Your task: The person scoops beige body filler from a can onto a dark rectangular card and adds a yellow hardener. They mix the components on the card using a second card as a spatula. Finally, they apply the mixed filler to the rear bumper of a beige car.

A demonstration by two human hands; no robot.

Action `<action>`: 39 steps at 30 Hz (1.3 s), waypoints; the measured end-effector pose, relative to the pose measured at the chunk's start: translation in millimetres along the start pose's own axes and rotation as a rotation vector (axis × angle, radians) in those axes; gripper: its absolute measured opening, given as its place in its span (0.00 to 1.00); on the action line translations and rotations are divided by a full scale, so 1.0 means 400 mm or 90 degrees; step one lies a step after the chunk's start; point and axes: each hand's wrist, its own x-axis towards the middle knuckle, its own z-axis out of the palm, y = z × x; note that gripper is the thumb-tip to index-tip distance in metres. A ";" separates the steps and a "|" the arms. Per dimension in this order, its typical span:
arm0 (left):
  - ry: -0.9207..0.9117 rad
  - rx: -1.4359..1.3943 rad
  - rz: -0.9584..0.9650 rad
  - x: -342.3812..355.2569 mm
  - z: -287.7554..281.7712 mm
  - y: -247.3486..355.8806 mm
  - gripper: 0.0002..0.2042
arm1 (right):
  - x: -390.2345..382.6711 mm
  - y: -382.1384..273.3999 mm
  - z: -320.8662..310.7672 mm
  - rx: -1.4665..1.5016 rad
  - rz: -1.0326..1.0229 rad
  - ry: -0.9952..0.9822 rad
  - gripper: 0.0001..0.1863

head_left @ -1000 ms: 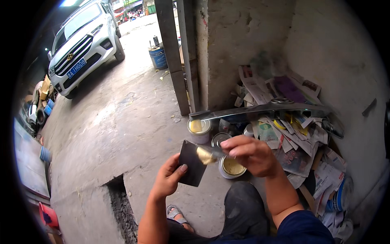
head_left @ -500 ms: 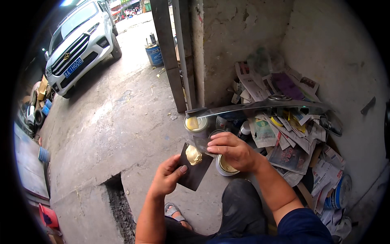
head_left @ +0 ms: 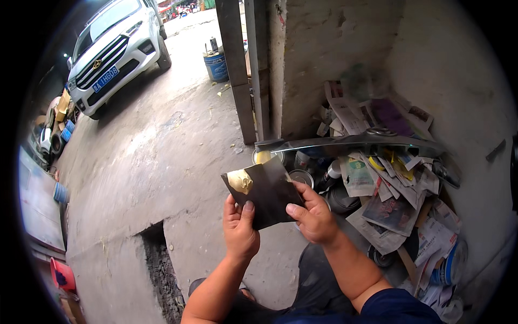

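Note:
My left hand (head_left: 241, 229) pinches a dark, flat spreader plate (head_left: 238, 197) between thumb and fingers. A smooth lump of cream-yellow putty (head_left: 240, 182) sits at its upper left corner. In my right hand (head_left: 315, 217) is a second dark flat scraper (head_left: 280, 190), gripped by its right edge. The two blades overlap in front of me, to the right of the putty. Just beyond them stands a tin (head_left: 263, 156) with yellow on top. Another round tin (head_left: 302, 177) is partly hidden behind the scraper and my right hand.
A long glossy dark car panel (head_left: 345, 143) lies across the tins and a heap of newspapers (head_left: 391, 213) on the right. A metal post (head_left: 237, 81) rises ahead. To the left, a trench (head_left: 162, 264) cuts the concrete floor. A white vehicle (head_left: 110, 51) stands farther off.
The scraper in my right hand has come down and now overlaps the plate in my left. That plate has turned, and its putty sits farther left. The view has shifted slightly.

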 end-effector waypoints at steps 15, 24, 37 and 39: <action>0.001 0.194 0.148 0.026 -0.034 0.012 0.16 | -0.021 -0.024 0.045 -0.568 -0.012 0.025 0.26; -0.015 0.246 0.204 0.032 -0.039 0.018 0.14 | -0.018 -0.012 0.055 -0.626 -0.089 0.025 0.26; -0.033 0.305 0.270 0.022 -0.033 -0.003 0.14 | 0.022 0.015 0.025 -0.655 -0.142 0.023 0.24; 0.017 0.267 0.257 0.040 -0.046 0.029 0.14 | 0.017 -0.006 0.006 -0.561 -0.011 0.082 0.23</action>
